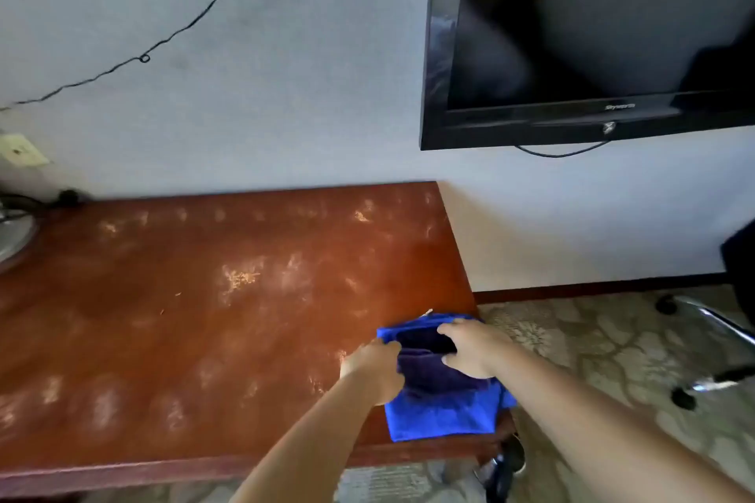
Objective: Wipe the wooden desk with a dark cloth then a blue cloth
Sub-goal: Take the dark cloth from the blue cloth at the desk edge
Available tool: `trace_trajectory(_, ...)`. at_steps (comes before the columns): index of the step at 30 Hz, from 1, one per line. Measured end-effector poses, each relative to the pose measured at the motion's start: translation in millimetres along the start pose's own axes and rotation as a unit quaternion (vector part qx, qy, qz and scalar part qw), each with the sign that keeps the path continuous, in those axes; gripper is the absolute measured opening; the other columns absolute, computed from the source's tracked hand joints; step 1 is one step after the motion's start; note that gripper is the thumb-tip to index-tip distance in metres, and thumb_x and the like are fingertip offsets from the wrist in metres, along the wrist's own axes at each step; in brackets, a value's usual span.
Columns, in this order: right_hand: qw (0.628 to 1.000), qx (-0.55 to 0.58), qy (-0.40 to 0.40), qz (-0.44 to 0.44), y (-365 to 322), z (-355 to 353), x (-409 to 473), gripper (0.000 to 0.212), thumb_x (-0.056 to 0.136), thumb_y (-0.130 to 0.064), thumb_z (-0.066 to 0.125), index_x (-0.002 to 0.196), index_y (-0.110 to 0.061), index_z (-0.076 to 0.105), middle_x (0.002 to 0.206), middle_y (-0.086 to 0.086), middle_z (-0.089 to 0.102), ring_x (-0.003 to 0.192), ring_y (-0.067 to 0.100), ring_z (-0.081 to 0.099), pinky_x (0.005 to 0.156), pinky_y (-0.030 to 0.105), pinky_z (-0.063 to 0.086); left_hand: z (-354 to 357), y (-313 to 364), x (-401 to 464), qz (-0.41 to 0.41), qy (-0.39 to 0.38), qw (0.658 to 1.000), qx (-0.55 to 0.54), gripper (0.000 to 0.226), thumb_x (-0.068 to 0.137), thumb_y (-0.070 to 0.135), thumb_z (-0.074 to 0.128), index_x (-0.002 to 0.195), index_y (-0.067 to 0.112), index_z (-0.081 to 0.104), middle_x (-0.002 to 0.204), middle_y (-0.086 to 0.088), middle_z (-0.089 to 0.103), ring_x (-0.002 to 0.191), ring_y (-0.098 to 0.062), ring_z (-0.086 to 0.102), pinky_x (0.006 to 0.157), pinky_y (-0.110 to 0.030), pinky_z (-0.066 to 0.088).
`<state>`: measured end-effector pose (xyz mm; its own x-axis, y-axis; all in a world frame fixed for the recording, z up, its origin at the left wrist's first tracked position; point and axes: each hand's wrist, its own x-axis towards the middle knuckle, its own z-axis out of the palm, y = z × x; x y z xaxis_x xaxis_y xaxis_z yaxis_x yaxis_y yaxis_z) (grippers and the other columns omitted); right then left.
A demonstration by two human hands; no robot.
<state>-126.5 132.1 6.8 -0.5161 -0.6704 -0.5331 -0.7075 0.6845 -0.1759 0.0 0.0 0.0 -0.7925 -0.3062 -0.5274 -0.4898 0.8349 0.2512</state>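
Note:
The wooden desk (212, 298) has a reddish-brown top with pale worn patches. At its front right corner a blue cloth (441, 417) lies flat, and a folded dark cloth (429, 372) sits on top of it. My left hand (376, 363) grips the dark cloth's left edge. My right hand (474, 347) grips its right side, fingers curled over the far edge. Both hands hide part of the dark cloth.
A black television (592, 37) hangs on the wall at the right above the desk's end. A round metal base (14, 237) stands at the desk's far left. A cable (184, 29) runs across the wall. Chair legs with castors (702, 384) stand on the patterned carpet (592, 343).

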Motion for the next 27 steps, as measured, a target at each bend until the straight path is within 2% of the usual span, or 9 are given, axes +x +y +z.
trace_trajectory(6, 0.996, -0.039, -0.023, -0.079, 13, 3, 27, 0.058, 0.094, -0.033, 0.053, 0.146, -0.023, 0.031, 0.149, 0.001, 0.032, 0.135, 0.025, 0.034, 0.101, 0.038, 0.040, 24, 19, 20, -0.093, -0.018, 0.993, -0.073, 0.058, 0.094, 0.021, 0.048, 0.149, 0.022, 0.029, 0.147, -0.005, 0.035, 0.126, -0.027, 0.047, 0.095, -0.037, 0.047)
trace_trajectory(9, 0.991, -0.062, -0.029, -0.112, 17, 7, 38, 0.065, 0.092, -0.033, 0.057, 0.148, -0.022, 0.027, 0.149, 0.001, 0.031, 0.136, 0.025, 0.032, 0.102, 0.039, 0.039, 31, 24, 28, -0.150, 0.038, 0.979, -0.133, 0.057, 0.091, 0.016, 0.052, 0.144, 0.020, 0.032, 0.135, -0.008, 0.046, 0.115, -0.027, 0.054, 0.090, -0.035, 0.048)
trace_trajectory(11, 0.989, -0.070, -0.027, -0.126, 18, 10, 43, 0.071, 0.090, -0.035, 0.060, 0.150, -0.021, 0.023, 0.150, 0.002, 0.030, 0.137, 0.026, 0.029, 0.104, 0.040, 0.039, 34, 24, 31, -0.194, 0.075, 0.956, -0.206, 0.052, 0.086, 0.012, 0.055, 0.135, 0.014, 0.036, 0.119, -0.006, 0.057, 0.103, -0.024, 0.058, 0.081, -0.032, 0.048)
trace_trajectory(14, 0.987, -0.089, -0.011, -0.133, 20, 11, 49, 0.074, 0.084, -0.037, 0.067, 0.144, -0.017, 0.030, 0.146, 0.006, 0.032, 0.134, 0.027, 0.031, 0.103, 0.039, 0.039, 36, 29, 35, -0.224, 0.074, 0.917, -0.321, 0.036, 0.080, 0.015, 0.066, 0.113, 0.010, 0.052, 0.099, -0.002, 0.059, 0.090, -0.021, 0.056, 0.064, -0.022, 0.042)
trace_trajectory(16, 0.984, -0.108, -0.005, -0.139, 18, 9, 52, 0.064, 0.080, -0.039, 0.070, 0.132, -0.014, 0.043, 0.140, 0.009, 0.037, 0.129, 0.028, 0.036, 0.099, 0.037, 0.038, 39, 32, 36, -0.216, 0.075, 0.911, -0.342, 0.012, 0.078, 0.014, 0.068, 0.084, 0.013, 0.057, 0.076, 0.003, 0.055, 0.077, -0.021, 0.056, 0.052, -0.020, 0.037)
trace_trajectory(18, 0.979, -0.134, 0.005, -0.155, 16, 6, 54, 0.053, 0.078, -0.040, 0.070, 0.120, -0.013, 0.053, 0.131, 0.009, 0.042, 0.122, 0.028, 0.039, 0.094, 0.036, 0.038, 40, 35, 36, -0.205, 0.087, 0.913, -0.343, 0.017, 0.079, 0.010, 0.063, 0.070, 0.016, 0.051, 0.066, 0.005, 0.050, 0.072, -0.018, 0.052, 0.055, -0.022, 0.038)
trace_trajectory(20, 0.976, -0.133, 0.014, -0.173, 16, 5, 56, 0.047, 0.076, -0.040, 0.070, 0.112, -0.014, 0.056, 0.124, 0.007, 0.044, 0.117, 0.027, 0.040, 0.089, 0.035, 0.038, 39, 34, 33, -0.193, 0.100, 0.913, -0.345, 0.018, 0.079, 0.005, 0.058, 0.070, 0.017, 0.049, 0.067, 0.006, 0.050, 0.071, -0.017, 0.051, 0.054, -0.022, 0.038)
trace_trajectory(23, 0.978, -0.093, -0.012, -0.186, 16, 1, 55, 0.053, 0.075, -0.042, 0.074, 0.113, -0.013, 0.053, 0.123, 0.006, 0.047, 0.118, 0.027, 0.044, 0.086, 0.035, 0.040, 36, 30, 24, -0.190, 0.108, 0.904, -0.367, 0.016, 0.078, 0.001, 0.055, 0.072, 0.014, 0.049, 0.068, 0.004, 0.049, 0.064, -0.014, 0.049, 0.046, -0.017, 0.035)
trace_trajectory(27, 0.981, -0.009, -0.079, -0.177, 9, -4, 50, 0.049, 0.072, -0.037, 0.078, 0.108, -0.021, 0.048, 0.112, 0.001, 0.057, 0.104, 0.024, 0.056, 0.076, 0.034, 0.044, 28, 26, 9, -0.204, 0.133, 0.877, -0.414, 0.011, 0.078, 0.001, 0.058, 0.082, 0.010, 0.055, 0.071, 0.002, 0.050, 0.070, -0.016, 0.047, 0.054, -0.023, 0.035)
